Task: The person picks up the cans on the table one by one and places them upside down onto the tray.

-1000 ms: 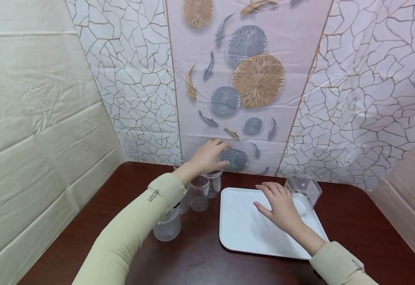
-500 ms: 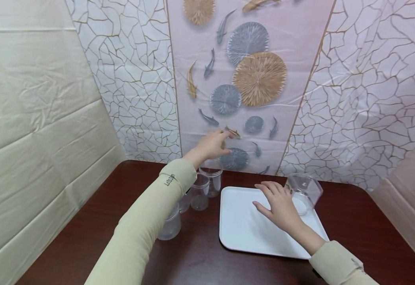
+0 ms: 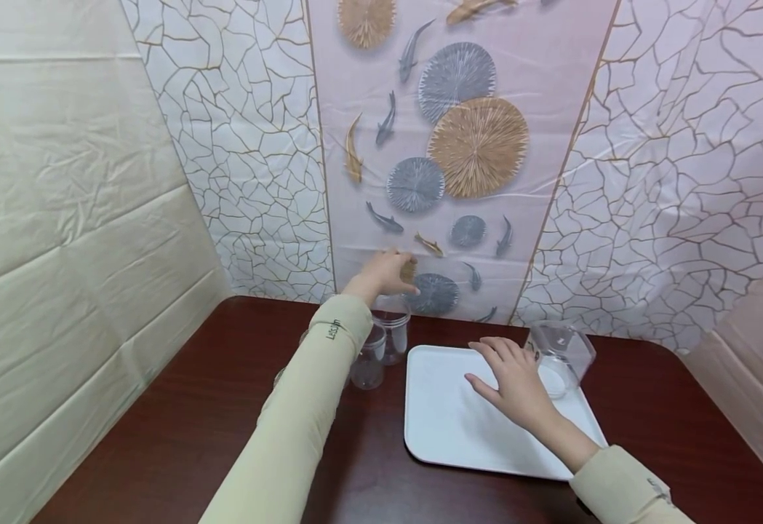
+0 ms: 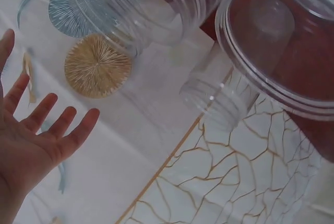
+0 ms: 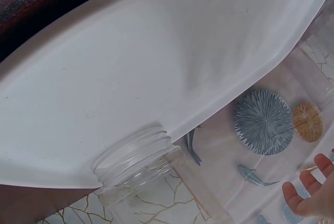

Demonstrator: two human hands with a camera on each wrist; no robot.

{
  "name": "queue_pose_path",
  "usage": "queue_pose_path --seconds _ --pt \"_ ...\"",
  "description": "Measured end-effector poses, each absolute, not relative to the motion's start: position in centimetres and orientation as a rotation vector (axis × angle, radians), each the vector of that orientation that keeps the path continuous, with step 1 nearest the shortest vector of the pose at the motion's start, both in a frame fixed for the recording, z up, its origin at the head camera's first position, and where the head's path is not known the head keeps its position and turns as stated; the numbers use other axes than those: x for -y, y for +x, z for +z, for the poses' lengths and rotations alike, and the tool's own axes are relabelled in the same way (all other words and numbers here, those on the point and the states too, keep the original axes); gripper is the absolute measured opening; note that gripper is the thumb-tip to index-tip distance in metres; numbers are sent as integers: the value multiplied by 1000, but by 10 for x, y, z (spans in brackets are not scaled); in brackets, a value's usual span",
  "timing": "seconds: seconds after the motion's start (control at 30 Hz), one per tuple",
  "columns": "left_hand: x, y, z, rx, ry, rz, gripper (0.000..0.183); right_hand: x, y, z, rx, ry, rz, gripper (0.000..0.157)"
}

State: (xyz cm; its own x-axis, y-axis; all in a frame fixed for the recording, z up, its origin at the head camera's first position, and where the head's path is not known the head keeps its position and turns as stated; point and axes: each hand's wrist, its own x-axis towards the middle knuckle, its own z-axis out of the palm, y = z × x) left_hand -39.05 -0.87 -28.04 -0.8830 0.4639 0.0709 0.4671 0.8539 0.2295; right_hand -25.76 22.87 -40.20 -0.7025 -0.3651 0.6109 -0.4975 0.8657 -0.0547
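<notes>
My left hand [image 3: 384,273] reaches to the back of the table, above a clear plastic jar [image 3: 396,342] with a wide rim. Its fingers are spread in the left wrist view and hold nothing. Beside that jar stands another clear jar [image 3: 368,367], partly behind my left sleeve [image 3: 318,386]. My right hand [image 3: 515,382] hovers over a white tray [image 3: 449,429], fingers loosely bent and nothing in them. Just beyond it, a clear angular jar [image 3: 567,349] leans at the tray's back right corner. In the right wrist view its threaded neck [image 5: 135,153] overlaps the tray edge.
More clear jars show close up in the left wrist view, including a wide-mouthed jar [image 4: 223,36]; the left arm hides some of them from the head view. The dark red table [image 3: 178,437] ends at a patterned backdrop [image 3: 257,167] and a beige side cloth [image 3: 80,218].
My left hand has moved forward, rising and then dipping slightly. The left forearm has swung right, covering the nearest jar. The right hand, tray and angular jar have stayed put.
</notes>
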Motion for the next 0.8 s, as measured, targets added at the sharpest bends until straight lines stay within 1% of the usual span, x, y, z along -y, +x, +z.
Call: queue_pose_path --seconds 0.2,0.4,0.63,0.8 --pt "9 -392 -286 3067 -799 -426 66 -228 -259 -402 2417 625 280 50" --pt "10 -389 -297 3133 -749 -337 74 -227 -258 -404 2429 644 261 50" --pt "8 -388 -308 3211 -681 -424 77 -226 -258 -404 2412 651 283 50" --pt "4 -388 -312 3272 -642 -329 77 -223 -258 -406 2418 671 294 49"
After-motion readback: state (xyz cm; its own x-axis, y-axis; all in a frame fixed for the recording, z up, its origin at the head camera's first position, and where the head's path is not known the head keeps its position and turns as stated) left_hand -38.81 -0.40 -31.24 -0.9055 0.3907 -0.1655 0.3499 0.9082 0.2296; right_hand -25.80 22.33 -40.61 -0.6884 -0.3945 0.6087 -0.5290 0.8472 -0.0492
